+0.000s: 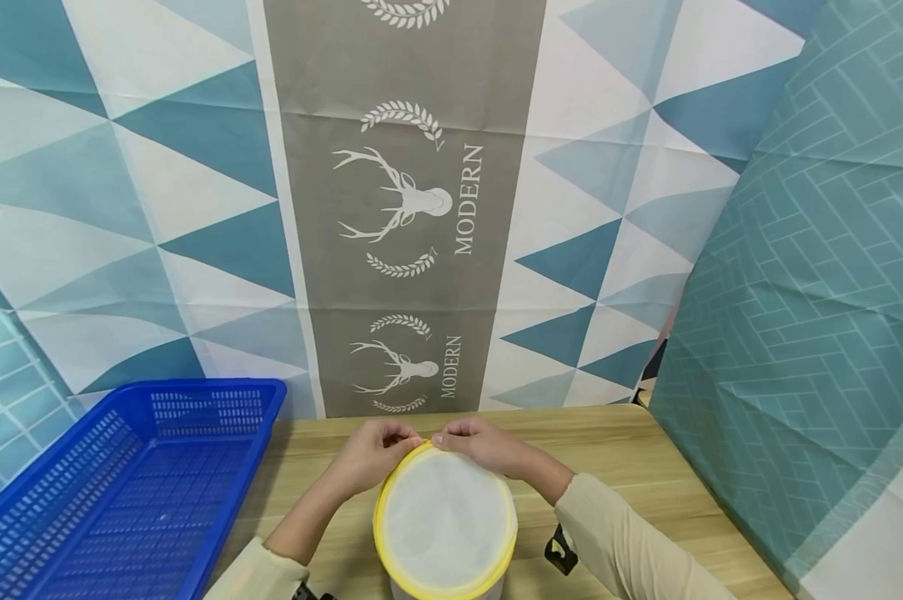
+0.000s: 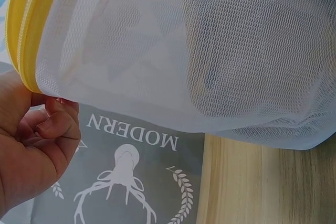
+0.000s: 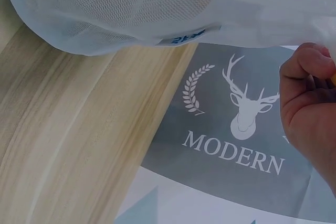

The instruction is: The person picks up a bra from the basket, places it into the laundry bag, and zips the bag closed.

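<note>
A round white mesh laundry bag (image 1: 449,521) with a yellow zipper rim (image 1: 380,533) stands upright on the wooden table, its pale lid facing up. At the far side of the rim, my left hand (image 1: 372,457) pinches the yellow edge between thumb and fingers. Close beside it, my right hand (image 1: 492,448) grips the same edge from the right. In the left wrist view, a darker shape (image 2: 252,56) shows through the mesh side (image 2: 131,56), its kind blurred by the netting. A small blue-lettered tag (image 3: 189,37) hangs on the bag's side in the right wrist view.
A blue plastic basket (image 1: 229,521) with slotted walls stands on the left. Behind the wooden table (image 1: 601,467) hangs a patterned cloth (image 1: 391,275) with deer heads and triangles. A green brick-patterned cloth (image 1: 819,333) borders the right side.
</note>
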Demonstrator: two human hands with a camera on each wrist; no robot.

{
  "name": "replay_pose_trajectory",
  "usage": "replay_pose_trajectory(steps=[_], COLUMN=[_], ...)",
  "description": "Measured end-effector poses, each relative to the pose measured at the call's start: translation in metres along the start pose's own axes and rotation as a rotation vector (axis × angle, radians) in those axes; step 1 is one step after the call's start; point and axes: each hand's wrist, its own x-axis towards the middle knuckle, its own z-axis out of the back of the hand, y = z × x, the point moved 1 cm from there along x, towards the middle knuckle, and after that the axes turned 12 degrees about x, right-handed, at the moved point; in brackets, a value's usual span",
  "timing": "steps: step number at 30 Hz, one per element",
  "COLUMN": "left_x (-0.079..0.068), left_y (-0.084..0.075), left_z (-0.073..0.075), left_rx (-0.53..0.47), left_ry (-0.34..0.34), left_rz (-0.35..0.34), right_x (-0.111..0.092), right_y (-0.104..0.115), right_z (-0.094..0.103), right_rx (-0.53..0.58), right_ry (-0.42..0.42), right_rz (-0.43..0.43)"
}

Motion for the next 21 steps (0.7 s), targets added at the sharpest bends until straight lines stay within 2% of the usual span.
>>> replay_pose_trajectory(steps=[12, 21], left_x=[-0.0016, -0.0044], left_y=[-0.0011, -0.0010], left_z=[0.0004, 0.0018], left_rx=[-0.001, 0.010], left_ry=[0.004, -0.012], left_rz=[-0.014, 0.003], right_x=[-0.0010, -0.0012], right_y=[-0.0003, -0.0031], right_z=[0.0009, 0.0031], right_rx=[0.012, 0.022], right_ry=[-0.002, -0.016], right_rz=[-0.005, -0.013])
